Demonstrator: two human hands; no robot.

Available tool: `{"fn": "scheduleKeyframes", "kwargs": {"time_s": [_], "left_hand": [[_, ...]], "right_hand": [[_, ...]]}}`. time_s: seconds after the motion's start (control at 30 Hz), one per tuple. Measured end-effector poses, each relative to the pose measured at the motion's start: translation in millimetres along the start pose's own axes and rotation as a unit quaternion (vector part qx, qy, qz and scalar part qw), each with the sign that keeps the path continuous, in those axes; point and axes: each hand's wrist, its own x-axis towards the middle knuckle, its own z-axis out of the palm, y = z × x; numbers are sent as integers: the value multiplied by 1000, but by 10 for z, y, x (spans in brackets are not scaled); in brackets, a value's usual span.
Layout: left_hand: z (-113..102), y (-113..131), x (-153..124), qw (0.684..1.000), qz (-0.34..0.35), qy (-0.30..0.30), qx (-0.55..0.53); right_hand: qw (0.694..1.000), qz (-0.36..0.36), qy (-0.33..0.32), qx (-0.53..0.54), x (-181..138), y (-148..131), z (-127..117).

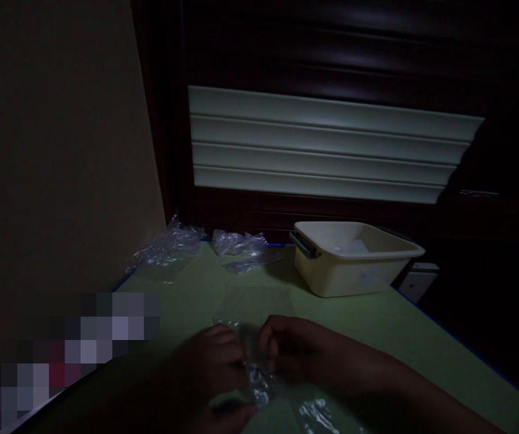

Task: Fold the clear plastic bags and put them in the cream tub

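Observation:
Dim light covers the green table, and a clear plastic bag (261, 383) lies between my two hands, its shiny folds catching the light. My left hand (216, 367) is closed at the bag's left side, with the fingers curled and the thumb low. From the right, my right hand (298, 349) reaches in with bent fingers pinched at the bag's upper part. Just beyond the hands, a smooth, see-through stretch of plastic (257, 301) lies flat on the table. More shiny clear plastic (317, 416) shows below my right wrist. Whatever the bag may contain is too dark to make out.
A cream plastic tub (345, 274) with dark handles stands at the table's back right, something pale inside. Crumpled clear bags (169, 247) lie at the back left, others (241, 244) beside them. A louvred panel (322, 144) rises behind; a white object (417, 282) is beyond the right edge.

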Motion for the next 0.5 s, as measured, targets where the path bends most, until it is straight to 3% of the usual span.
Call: {"fn": "scheduleKeyframes", "kwargs": {"time_s": [0.27, 0.5], "left_hand": [[35, -15, -35, 992, 32, 43, 111], [9, 120, -19, 992, 34, -70, 103]], "right_hand": [[992, 12, 54, -115, -2, 149, 38], [949, -3, 148, -279, 22, 77, 132]]}}
